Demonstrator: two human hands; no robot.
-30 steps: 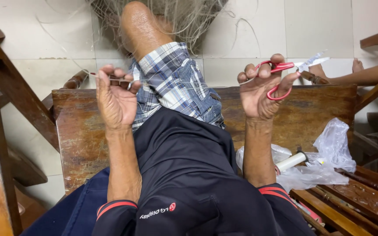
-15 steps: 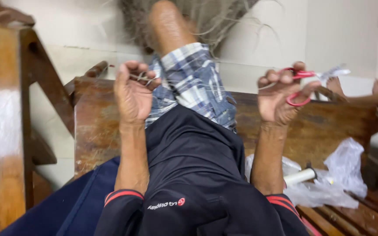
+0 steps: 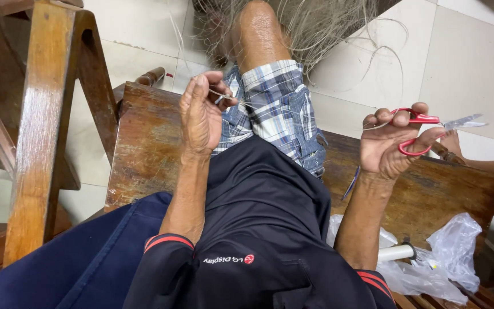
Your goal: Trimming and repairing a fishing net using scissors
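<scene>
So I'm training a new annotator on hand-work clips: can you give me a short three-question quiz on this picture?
1. True or false: the right hand holds red-handled scissors.
2. What does the left hand pinch? A) a thin strand B) a plastic bag C) a wooden post
3. Fill in: the clear plastic bag lies on the wooden ____.

Key: 1 true; 2 A, a thin strand; 3 bench.

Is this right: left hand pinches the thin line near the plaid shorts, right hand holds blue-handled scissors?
Not quite. In the head view the scissors in the right hand have red handles, not blue. The rest stands: the left hand pinches the thin line near the plaid shorts.
</scene>
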